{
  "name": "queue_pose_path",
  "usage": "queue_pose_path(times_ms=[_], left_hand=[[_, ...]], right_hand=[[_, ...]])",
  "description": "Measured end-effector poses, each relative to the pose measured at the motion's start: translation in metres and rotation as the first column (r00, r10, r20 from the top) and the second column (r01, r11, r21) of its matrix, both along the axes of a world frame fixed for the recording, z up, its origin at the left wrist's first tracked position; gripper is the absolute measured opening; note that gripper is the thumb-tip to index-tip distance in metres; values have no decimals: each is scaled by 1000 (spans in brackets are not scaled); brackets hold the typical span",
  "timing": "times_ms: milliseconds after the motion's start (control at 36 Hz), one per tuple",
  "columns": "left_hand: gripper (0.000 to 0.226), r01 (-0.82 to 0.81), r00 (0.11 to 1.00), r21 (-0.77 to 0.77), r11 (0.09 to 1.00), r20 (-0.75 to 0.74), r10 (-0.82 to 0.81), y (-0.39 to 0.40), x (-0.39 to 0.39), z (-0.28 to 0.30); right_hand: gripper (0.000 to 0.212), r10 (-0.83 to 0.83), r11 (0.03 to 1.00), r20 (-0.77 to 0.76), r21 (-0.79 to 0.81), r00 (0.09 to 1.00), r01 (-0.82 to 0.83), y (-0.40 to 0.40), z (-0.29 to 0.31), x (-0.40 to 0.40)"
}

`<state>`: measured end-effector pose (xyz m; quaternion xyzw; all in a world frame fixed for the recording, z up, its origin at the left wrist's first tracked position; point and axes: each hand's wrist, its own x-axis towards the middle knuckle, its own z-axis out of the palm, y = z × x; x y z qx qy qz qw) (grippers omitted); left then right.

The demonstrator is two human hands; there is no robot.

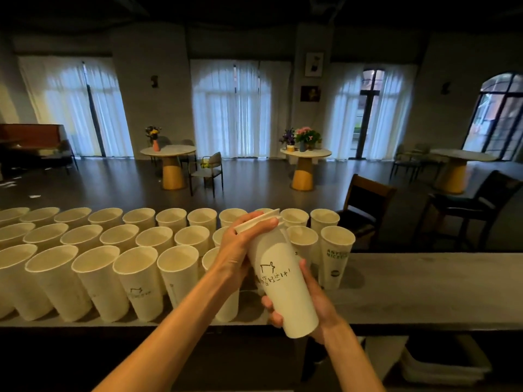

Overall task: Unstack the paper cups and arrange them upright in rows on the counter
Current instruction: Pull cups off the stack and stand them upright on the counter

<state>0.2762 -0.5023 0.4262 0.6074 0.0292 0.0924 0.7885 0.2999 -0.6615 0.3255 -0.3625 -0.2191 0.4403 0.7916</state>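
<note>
I hold a short stack of white paper cups (283, 281) tilted in front of me, above the counter's near edge. My right hand (308, 304) grips the lower part of the stack from beneath. My left hand (240, 244) curls around its rim end, fingers over the top. Three rows of upright white cups (93, 247) stand on the grey counter (424, 284), filling its left and middle. A cup with dark lettering (336, 256) ends the middle row at the right.
The counter's right part lies bare beside the cups. Beyond it stand dark chairs (365, 202), round tables with flowers (305, 154) and curtained windows. White trays (441, 363) sit below the counter at the lower right.
</note>
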Motion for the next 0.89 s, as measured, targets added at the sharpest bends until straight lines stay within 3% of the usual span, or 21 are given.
queue_pose_path(times_ms=[56, 111, 167, 250, 333, 445, 583, 695, 806, 889], left_hand=[[76, -46, 999, 46, 998, -16, 47, -4, 2, 0], [72, -110, 994, 51, 993, 0, 110, -4, 7, -1], [81, -178, 984, 29, 984, 24, 177, 0, 9, 2], [90, -273, 958, 11, 962, 97, 271, 8, 9, 11], [86, -333, 928, -78, 940, 149, 342, 18, 4, 25], [79, -358, 901, -135, 924, 208, 379, 33, -6, 42], [90, -343, 889, -106, 933, 284, 359, 47, -20, 52], [89, -275, 926, -95, 957, 243, 290, 39, -21, 51], [83, -151, 977, -100, 984, 136, 163, 13, -13, 38], [70, -17, 997, -106, 994, 68, 24, -15, -5, 26]], right_hand=[[90, -125, 977, 107, -158, 986, 141, -9, -2, 3], [100, -257, 879, 278, -332, 926, 344, -16, -4, 5], [105, -276, 759, 440, -446, 855, 474, -18, -8, 9], [83, -276, 654, 577, -474, 769, 590, -10, -14, 16], [87, -318, 583, 611, -477, 725, 657, 6, -23, 24], [84, -343, 612, 590, -450, 731, 650, 23, -41, 35], [81, -350, 644, 586, -416, 731, 642, 35, -54, 45], [89, -280, 615, 651, -442, 705, 653, 30, -66, 53], [67, -286, 633, 687, -389, 669, 670, 7, -70, 53], [43, -346, 632, 608, -411, 715, 656, -20, -60, 49]])
